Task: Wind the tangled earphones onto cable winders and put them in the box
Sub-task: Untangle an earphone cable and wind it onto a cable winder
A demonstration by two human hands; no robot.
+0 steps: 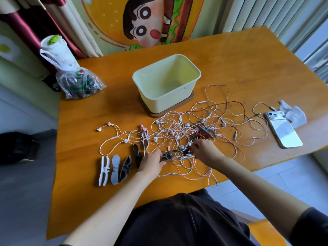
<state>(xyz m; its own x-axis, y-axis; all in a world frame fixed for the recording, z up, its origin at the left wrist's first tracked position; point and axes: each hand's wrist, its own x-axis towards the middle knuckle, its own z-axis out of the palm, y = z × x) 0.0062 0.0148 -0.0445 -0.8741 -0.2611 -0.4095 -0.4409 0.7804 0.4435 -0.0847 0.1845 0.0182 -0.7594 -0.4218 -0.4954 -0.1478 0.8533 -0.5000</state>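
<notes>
The left hand [150,162] curls its fingers round a dark grey winder [167,156], and the hand covers the near end of it. The right hand [204,150] has its fingers bunched tight together, pinching a thin wire of the earphones [177,138]. The fingertips sink into the mess, so which wire it is I cannot tell. The earphones lie in one big tangle of white, pink and red wires on the orange table [230,59], spreading out past the fingers of both hands. How many pairs there are is too hard to count. Just past the right fingers a grey winder [205,130] is half buried under wires. Past the left fingers a pink winder [144,131] pokes out of the tangle too. To the left of the left fingers lie a white winder [103,170], a pale grey winder [115,168] and a black winder [126,167], side by side. One more black one sits partly behind the left hand. The pale yellow box [165,102] stands well beyond all the fingers, on a brown lid [188,101]. Far to the right of the right fingers lies a phone [284,130], back up. One wire loop hangs off the near table edge.
</notes>
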